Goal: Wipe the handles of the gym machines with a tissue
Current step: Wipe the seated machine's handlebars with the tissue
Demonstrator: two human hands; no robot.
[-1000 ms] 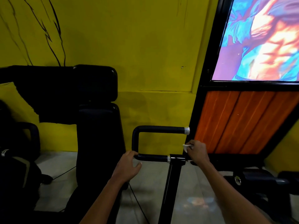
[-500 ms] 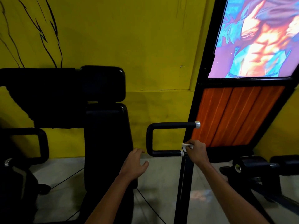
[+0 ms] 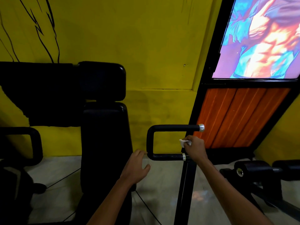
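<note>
A black U-shaped machine handle with silver end caps stands on a black upright post at centre right. My right hand pinches a small white tissue just above the handle's lower bar, beside its silver collar. My left hand hovers with relaxed fingers just left of the handle's bend, fingertips close to it, holding nothing. A second black handle shows at the far left.
A black padded seat back and headrest stand left of the handle against the yellow wall. An orange slatted panel with a poster above is at right. A black roller pad sits low right. Thin cables cross the grey floor.
My left hand let go of the handle's lower bar and now hovers beside its bend. My right hand rose a little with the tissue. The view shifted left.
</note>
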